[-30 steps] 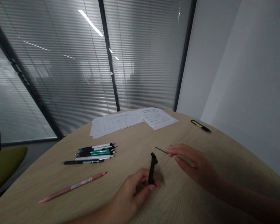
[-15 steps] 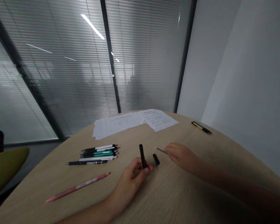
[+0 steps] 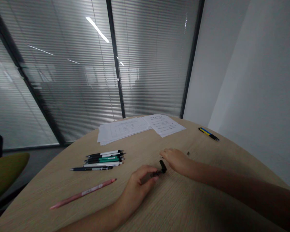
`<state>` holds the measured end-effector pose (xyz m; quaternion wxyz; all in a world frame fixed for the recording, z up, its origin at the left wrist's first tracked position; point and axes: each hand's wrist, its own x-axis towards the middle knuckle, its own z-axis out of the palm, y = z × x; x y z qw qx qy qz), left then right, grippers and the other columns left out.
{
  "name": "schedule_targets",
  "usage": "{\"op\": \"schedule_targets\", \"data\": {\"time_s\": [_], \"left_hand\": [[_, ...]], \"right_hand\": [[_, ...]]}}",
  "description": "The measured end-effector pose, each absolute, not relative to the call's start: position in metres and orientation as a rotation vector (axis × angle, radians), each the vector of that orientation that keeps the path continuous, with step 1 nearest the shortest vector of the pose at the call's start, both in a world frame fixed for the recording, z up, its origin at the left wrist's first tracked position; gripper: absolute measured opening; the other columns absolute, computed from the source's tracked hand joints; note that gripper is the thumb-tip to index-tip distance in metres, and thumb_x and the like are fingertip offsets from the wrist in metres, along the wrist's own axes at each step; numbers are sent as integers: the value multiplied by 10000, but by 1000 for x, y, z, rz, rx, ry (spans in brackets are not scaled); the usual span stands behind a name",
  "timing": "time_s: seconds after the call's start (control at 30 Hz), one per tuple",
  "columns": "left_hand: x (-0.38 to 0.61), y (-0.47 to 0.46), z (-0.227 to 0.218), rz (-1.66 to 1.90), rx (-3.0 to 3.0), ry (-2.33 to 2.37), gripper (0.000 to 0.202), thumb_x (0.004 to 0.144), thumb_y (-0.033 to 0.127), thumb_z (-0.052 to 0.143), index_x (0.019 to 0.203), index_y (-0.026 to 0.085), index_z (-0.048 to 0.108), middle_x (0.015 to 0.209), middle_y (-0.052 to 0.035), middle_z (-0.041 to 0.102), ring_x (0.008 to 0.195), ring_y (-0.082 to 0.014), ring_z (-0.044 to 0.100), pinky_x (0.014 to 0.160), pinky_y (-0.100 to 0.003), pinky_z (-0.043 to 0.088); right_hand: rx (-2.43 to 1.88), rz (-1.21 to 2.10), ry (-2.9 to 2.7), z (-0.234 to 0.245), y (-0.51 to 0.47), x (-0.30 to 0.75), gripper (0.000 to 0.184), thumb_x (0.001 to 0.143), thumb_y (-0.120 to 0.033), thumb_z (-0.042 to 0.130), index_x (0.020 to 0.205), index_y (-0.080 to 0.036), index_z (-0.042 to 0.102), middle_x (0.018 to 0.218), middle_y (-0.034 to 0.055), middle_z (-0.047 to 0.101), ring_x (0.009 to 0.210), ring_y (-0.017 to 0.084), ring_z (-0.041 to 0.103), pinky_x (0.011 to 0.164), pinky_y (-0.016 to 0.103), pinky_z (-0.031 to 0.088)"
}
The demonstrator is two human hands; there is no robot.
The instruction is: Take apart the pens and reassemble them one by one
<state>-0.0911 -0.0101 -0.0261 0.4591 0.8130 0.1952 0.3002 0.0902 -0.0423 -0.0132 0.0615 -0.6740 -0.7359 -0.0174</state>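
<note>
The left hand lay low on the wooden table, its thumb and fingers pressed together in a pinch around a black pen. The pen lay nearly flat and pointed toward the right hand, with one end sticking out past the fingertips. A stubby black cap stood up at that end, just beside or touching the pen. Blur kept me from telling whether the two were joined. The right hand was curled loosely with its fingers bunched, hovering just above and beside the cap. Its fingertips pointed left, and I could not tell whether they pinched anything, since the fingers hid whatever might have been between them. A small dark speck lay on the table to the right, too small to identify. Farther left sat a neat bunch of pens, with a pink pencil nearer the left hand. Beyond them lay papers, and a blue-and-yellow pen lay near the far edge. The right forearm ran out of the frame at the right edge, and the left forearm was cut off by the bottom edge.
</note>
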Motion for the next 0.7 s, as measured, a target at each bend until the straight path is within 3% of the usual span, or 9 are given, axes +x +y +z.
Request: {"op": "schedule_targets", "data": {"time_s": [0.13,0.23,0.3,0.37,0.57,0.7], "left_hand": [[-92,-11,-26,740,2049,418,145,728,169,511,812,186,627,841,-41,643,824,-183,569,772,-290,413],[-91,-12,-25,730,2028,399,138,728,178,516,808,180,629,838,-46,645,824,-185,570,775,-290,412],[-90,-12,-25,716,2000,412,135,724,177,517,801,179,627,840,-44,647,826,-185,570,779,-291,411],[-90,-12,-25,696,1967,446,129,717,176,519,794,180,623,848,-40,647,826,-185,570,780,-295,412],[-88,-12,-27,649,1924,526,126,698,191,531,786,165,618,854,-50,644,839,-193,571,796,-309,409],[-88,-13,-24,644,1917,528,118,687,183,532,767,170,617,842,-41,649,823,-187,573,791,-303,414]], "right_hand": [[-2037,12,-2168,-3,-44,92,306,614,-22,487,887,-139,560,811,73,637,754,178,583,597,239,407],[-1910,119,-2009,19,-56,96,243,598,-29,473,787,-154,561,666,19,594,642,143,558,561,226,407],[-1741,284,-1908,38,-71,96,199,616,-46,453,742,-173,540,588,-15,549,547,120,528,496,217,408],[-1502,313,-1829,56,-91,94,138,668,-91,438,718,-191,519,638,-8,562,587,122,546,523,229,440],[-1255,-123,-1723,77,-142,77,156,772,-161,440,759,-264,557,700,2,598,670,148,579,581,264,485],[-1236,-236,-1732,74,-148,72,155,803,-201,440,796,-285,570,719,20,624,695,180,600,588,297,499]]}}
